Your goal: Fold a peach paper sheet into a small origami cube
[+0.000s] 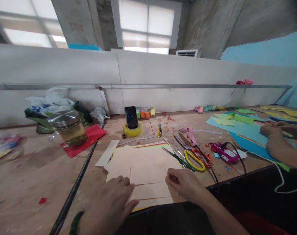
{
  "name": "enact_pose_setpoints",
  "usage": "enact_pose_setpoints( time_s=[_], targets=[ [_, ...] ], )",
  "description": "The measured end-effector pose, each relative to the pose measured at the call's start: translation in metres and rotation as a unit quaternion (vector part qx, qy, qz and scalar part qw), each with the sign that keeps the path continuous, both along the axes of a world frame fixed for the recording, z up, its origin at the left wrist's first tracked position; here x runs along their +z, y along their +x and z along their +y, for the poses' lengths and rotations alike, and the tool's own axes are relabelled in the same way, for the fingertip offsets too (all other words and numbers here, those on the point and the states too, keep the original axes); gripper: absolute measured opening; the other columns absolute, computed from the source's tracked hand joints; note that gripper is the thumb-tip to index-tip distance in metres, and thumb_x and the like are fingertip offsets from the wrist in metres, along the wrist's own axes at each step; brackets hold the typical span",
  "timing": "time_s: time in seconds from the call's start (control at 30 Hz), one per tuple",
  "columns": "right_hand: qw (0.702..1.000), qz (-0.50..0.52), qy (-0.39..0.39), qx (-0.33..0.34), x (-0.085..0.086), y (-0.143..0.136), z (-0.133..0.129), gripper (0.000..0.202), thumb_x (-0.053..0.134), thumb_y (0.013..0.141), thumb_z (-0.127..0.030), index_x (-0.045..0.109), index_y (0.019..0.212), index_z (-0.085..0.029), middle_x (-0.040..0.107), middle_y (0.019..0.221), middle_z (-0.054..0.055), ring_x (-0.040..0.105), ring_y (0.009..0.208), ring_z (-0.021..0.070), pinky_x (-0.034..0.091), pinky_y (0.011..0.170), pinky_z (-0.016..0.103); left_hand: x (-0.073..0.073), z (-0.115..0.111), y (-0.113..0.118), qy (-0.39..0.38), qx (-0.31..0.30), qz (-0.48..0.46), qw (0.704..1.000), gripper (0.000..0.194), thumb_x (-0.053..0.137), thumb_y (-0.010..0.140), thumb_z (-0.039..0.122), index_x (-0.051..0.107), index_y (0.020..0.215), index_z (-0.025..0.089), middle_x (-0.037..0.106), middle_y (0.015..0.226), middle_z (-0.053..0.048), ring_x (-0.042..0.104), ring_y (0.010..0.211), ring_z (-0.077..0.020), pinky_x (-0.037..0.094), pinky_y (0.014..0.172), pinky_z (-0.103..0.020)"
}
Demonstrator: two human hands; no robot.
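Cream-coloured paper sheets (148,163) lie stacked in front of me, with strips along the near side and coloured edges showing beneath. My left hand (109,199) rests over the stack's left side, slightly blurred, thumb apart from the half-bent fingers. At the right edge of the paper is my right hand (185,184), its fingers curled in; whatever they hold, if anything, is hidden. A dark green pencil-like stick (179,159) lies across the upper right of the sheets. Just beyond it are scissors (194,160) with yellow and red handles.
A phone (131,117) leans on a tape roll (133,131) near a yellow cutter (159,130). Left stand a glass jar (73,132) and red paper (96,133). Right are a pink glue gun (191,135), a purple power strip (225,153) and another person's hands (273,130) over coloured paper.
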State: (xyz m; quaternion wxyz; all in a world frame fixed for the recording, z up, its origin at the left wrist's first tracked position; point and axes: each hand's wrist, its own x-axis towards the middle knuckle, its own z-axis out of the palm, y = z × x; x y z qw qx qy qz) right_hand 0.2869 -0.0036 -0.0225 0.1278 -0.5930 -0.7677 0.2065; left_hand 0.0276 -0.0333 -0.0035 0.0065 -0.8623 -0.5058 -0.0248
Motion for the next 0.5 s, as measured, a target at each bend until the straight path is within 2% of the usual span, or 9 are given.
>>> enact_pose_setpoints(
  time_s=[0.07, 0.1, 0.2, 0.3, 0.37, 0.43, 0.5],
  targets=[
    [1.000, 0.004, -0.004, 0.001, -0.002, 0.000, 0.000, 0.017, 0.050, 0.085, -0.023, 0.061, 0.072, -0.020, 0.061, 0.062, -0.002, 0.052, 0.058, 0.0119, 0.027, 0.055, 0.023, 0.013, 0.020, 0.009, 0.019, -0.047, -0.028, 0.998, 0.027, 0.065, 0.083, 0.032, 0.066, 0.108, 0.022, 0.068, 0.108, -0.010, 0.063, 0.097, -0.0279, 0.048, 0.081, -0.039],
    [1.000, 0.006, -0.006, -0.001, -0.002, 0.000, -0.001, 0.017, 0.050, 0.085, -0.023, 0.061, 0.072, -0.020, 0.061, 0.062, -0.002, 0.053, 0.058, 0.0121, 0.028, 0.055, 0.023, 0.014, 0.030, 0.013, 0.028, -0.070, -0.043, 0.996, 0.042, 0.069, 0.080, 0.036, 0.062, 0.118, 0.020, 0.065, 0.117, -0.013, 0.060, 0.106, -0.0298, 0.047, 0.087, -0.040],
    [1.000, 0.013, -0.014, -0.005, -0.004, 0.000, -0.003, 0.015, 0.050, 0.085, -0.022, 0.061, 0.075, -0.021, 0.063, 0.065, -0.001, 0.056, 0.060, 0.0127, 0.030, 0.056, 0.022, 0.002, 0.052, 0.024, -0.012, -0.085, -0.053, 0.995, 0.069, 0.077, 0.068, 0.046, 0.057, 0.125, 0.013, 0.062, 0.122, -0.018, 0.057, 0.109, -0.0336, 0.045, 0.093, -0.045],
    [1.000, -0.002, -0.028, -0.005, 0.002, -0.002, -0.005, 0.015, 0.049, 0.088, -0.021, 0.062, 0.079, -0.020, 0.066, 0.068, 0.000, 0.058, 0.062, 0.0134, 0.032, 0.056, 0.022, -0.015, 0.058, 0.028, -0.058, -0.066, -0.081, 0.993, 0.081, 0.081, 0.062, 0.047, 0.054, 0.130, 0.012, 0.059, 0.126, -0.019, 0.055, 0.112, -0.0340, 0.044, 0.096, -0.045],
    [0.998, -0.041, -0.045, 0.007, 0.013, -0.004, -0.004, 0.016, 0.050, 0.089, -0.021, 0.063, 0.081, -0.020, 0.068, 0.071, 0.001, 0.060, 0.064, 0.0146, 0.032, 0.056, 0.023, -0.021, 0.057, 0.027, -0.062, -0.056, -0.103, 0.991, 0.085, 0.081, 0.061, 0.046, 0.052, 0.134, 0.013, 0.059, 0.125, -0.017, 0.054, 0.112, -0.0335, 0.044, 0.095, -0.045],
    [0.993, -0.091, -0.055, 0.047, 0.029, -0.008, 0.004, 0.011, 0.056, 0.088, -0.026, 0.065, 0.083, -0.021, 0.070, 0.078, 0.003, 0.063, 0.071, 0.0173, 0.034, 0.058, 0.024, -0.024, 0.057, 0.026, -0.057, -0.058, -0.124, 0.989, 0.083, 0.079, 0.062, 0.046, 0.052, 0.134, 0.016, 0.061, 0.121, -0.015, 0.055, 0.108, -0.0324, 0.044, 0.093, -0.045],
    [0.990, -0.118, 0.008, 0.071, 0.044, -0.016, 0.018, 0.015, 0.058, 0.089, -0.031, 0.067, 0.095, -0.020, 0.070, 0.093, 0.006, 0.064, 0.085, 0.0210, 0.040, 0.068, 0.027, -0.024, 0.057, 0.023, -0.052, -0.064, -0.142, 0.986, 0.077, 0.077, 0.064, 0.046, 0.054, 0.132, 0.019, 0.063, 0.117, -0.013, 0.056, 0.104, -0.0312, 0.044, 0.090, -0.044]
  ],
)
